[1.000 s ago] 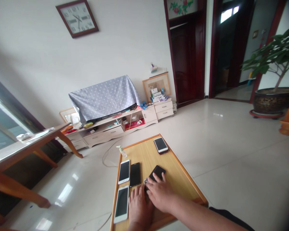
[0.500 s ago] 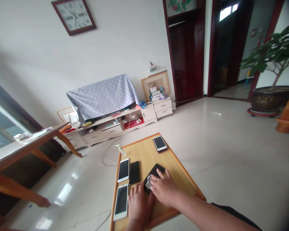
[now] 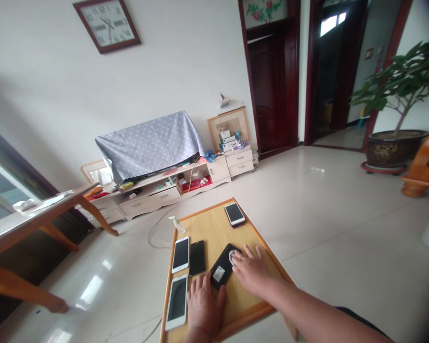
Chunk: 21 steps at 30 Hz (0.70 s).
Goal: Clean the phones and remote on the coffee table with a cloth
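Note:
A black phone (image 3: 223,261) lies tilted on the small wooden table (image 3: 214,224), its back facing up with a white label (image 3: 219,273) on it. My left hand (image 3: 204,305) holds the phone's near end, with the fingers at its left corner and the thumb at the near edge. A small white cloth (image 3: 231,257) is under the fingertips of my right hand (image 3: 252,272), pressed on the upper right part of the phone's back. Left of it lie a black phone (image 3: 197,257), a white phone (image 3: 180,254) and a larger white phone (image 3: 177,302), screens up.
At the table's far right corner a white phone (image 3: 235,214) rests on another dark one. A pump bottle (image 3: 177,224) stands by the left edge. Beyond are a low TV cabinet (image 3: 150,205), a wooden bench (image 3: 71,200) and a potted plant (image 3: 396,147).
My right hand has slid the cloth up and right across the phone's back, uncovering the white label. My left hand keeps its place at the near end. The view has shifted slightly.

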Available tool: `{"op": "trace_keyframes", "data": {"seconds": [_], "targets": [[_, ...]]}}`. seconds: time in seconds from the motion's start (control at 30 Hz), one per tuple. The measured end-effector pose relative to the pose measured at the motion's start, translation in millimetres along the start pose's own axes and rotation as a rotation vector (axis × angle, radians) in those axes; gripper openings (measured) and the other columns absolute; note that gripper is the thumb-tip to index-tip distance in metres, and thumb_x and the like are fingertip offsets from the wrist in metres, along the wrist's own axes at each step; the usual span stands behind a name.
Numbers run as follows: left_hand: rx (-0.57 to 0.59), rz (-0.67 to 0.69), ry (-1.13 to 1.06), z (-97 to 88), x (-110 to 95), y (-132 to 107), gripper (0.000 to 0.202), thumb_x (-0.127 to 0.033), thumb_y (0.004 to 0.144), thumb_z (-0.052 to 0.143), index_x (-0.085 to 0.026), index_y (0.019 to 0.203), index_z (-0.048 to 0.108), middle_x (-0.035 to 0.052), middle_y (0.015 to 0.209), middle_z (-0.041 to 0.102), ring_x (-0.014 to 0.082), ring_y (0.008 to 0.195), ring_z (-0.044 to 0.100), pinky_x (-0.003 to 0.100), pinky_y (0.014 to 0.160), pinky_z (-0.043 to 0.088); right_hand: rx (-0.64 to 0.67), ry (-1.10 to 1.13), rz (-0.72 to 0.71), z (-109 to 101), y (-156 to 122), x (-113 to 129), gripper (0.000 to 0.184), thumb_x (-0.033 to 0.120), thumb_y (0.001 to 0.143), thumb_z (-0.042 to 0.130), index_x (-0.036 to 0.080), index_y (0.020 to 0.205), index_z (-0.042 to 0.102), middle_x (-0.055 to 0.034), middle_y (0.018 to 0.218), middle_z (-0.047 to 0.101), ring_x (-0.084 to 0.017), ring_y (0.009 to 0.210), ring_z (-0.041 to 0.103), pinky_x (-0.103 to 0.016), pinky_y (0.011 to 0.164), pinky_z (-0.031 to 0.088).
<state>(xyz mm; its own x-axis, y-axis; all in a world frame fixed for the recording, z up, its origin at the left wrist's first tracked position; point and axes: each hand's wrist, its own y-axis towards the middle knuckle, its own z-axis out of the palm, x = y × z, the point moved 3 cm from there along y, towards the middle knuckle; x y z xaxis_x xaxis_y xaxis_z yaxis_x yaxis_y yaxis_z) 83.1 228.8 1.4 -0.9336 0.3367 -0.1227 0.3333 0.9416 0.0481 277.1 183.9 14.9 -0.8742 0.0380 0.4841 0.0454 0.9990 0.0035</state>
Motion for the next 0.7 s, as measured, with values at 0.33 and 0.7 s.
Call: {"op": "trace_keyframes", "data": {"seconds": [0.33, 0.7], "targets": [[-0.022, -0.001, -0.047, 4.0, 1, 2, 0.061, -0.051, 0.089, 0.051, -0.020, 0.141, 0.052, 0.0108, 0.145, 0.055, 0.0291, 0.133, 0.045, 0.038, 0.113, 0.029, 0.029, 0.030, -0.107, 6, -6, 9, 0.053, 0.044, 0.105, 0.025, 0.029, 0.149, 0.050, -0.0034, 0.158, 0.046, -0.036, 0.154, 0.016, -0.069, 0.119, -0.001], [-0.018, 0.001, -0.030, 3.9, 0, 3, 0.061, -0.052, 0.088, 0.051, -0.021, 0.140, 0.052, 0.0104, 0.144, 0.056, 0.0288, 0.132, 0.046, 0.037, 0.112, 0.029, 0.014, 0.058, -0.127, 12, -8, 16, 0.053, 0.045, 0.105, 0.026, 0.029, 0.149, 0.051, -0.0038, 0.158, 0.044, -0.036, 0.154, 0.017, -0.067, 0.120, 0.000]]}}
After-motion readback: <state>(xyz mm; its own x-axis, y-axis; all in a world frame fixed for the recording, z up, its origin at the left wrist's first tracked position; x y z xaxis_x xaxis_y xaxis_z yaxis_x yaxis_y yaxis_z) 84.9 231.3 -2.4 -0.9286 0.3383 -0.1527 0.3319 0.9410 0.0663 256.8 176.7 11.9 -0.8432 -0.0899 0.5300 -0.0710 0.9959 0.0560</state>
